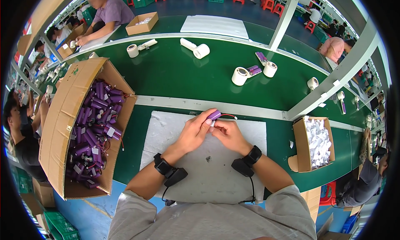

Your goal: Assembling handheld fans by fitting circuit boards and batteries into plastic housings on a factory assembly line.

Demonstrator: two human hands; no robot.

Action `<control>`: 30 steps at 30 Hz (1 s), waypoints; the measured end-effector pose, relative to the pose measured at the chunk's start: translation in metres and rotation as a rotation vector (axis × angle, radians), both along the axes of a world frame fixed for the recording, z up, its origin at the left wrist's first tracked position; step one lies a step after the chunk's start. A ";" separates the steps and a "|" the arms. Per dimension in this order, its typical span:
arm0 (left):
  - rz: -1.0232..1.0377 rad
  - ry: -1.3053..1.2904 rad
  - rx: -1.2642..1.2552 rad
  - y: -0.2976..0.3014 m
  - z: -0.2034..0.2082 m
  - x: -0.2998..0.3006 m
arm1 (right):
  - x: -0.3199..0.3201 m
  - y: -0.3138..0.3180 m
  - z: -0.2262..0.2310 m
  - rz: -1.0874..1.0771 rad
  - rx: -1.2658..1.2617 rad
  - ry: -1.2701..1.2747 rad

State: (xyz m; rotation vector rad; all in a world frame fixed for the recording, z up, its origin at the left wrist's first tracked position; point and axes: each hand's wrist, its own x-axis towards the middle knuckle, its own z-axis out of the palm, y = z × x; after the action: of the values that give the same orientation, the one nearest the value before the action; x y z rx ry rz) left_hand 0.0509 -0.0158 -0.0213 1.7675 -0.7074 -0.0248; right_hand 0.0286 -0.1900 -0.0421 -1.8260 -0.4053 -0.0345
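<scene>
Over the work mat, my left hand (pixel 193 131) is closed round a purple battery pack (pixel 214 114), whose top end sticks out past the fingers. A short red wire with a small white plug (pixel 235 118) trails from the pack to the right. Bent and pinched together, the fingers of my right hand (pixel 230 135) meet the left fingertips just below the pack. A bit of white shows between the two hands; whether it is a loose slip or part of the pack I cannot tell. The grey-white mat (pixel 166 129) lies under both hands.
A large cardboard box (pixel 56 127) of purple battery packs stands tilted at left. On the right is a small carton (pixel 302 150) of white paper slips. Beyond a metal rail (pixel 179 101), a green belt (pixel 162 75) carries white cylindrical parts (pixel 201 51). A metal post (pixel 333 83) rises at right.
</scene>
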 end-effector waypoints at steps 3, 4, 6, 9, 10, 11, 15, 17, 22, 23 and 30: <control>-0.003 0.003 0.004 -0.001 0.001 -0.001 | 0.000 0.001 -0.001 -0.002 0.025 -0.011; 0.000 -0.008 0.005 -0.001 0.002 -0.001 | 0.000 0.001 -0.001 -0.003 0.038 -0.018; 0.002 -0.018 0.007 -0.001 0.001 -0.001 | 0.000 0.001 -0.001 -0.006 0.036 -0.014; 0.000 -0.033 0.014 0.000 -0.004 0.003 | 0.000 0.002 0.000 -0.012 0.032 -0.001; 0.000 -0.031 0.013 0.000 -0.004 0.004 | 0.001 0.002 0.003 -0.012 0.043 0.003; -0.001 -0.029 0.014 -0.001 -0.004 0.004 | 0.000 0.003 0.005 -0.013 0.057 0.004; 0.018 -0.029 0.009 -0.002 -0.004 0.003 | -0.001 -0.001 0.003 -0.018 0.043 0.029; 0.057 -0.035 0.000 -0.002 -0.005 0.001 | -0.002 -0.004 0.001 -0.018 0.031 0.044; 0.308 0.130 -0.242 0.004 -0.003 0.008 | 0.002 -0.010 -0.013 0.015 0.015 0.036; 0.342 0.158 -0.310 0.007 -0.006 0.013 | 0.003 -0.008 -0.015 0.015 0.061 0.029; 0.330 0.365 -0.451 0.009 -0.014 0.021 | 0.009 -0.005 0.005 -0.269 0.246 0.306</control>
State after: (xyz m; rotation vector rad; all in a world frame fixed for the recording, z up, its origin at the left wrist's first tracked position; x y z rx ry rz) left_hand 0.0719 -0.0068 -0.0349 1.3726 -0.1340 0.0340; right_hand 0.0381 -0.1953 -0.0374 -1.5977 0.0601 0.0103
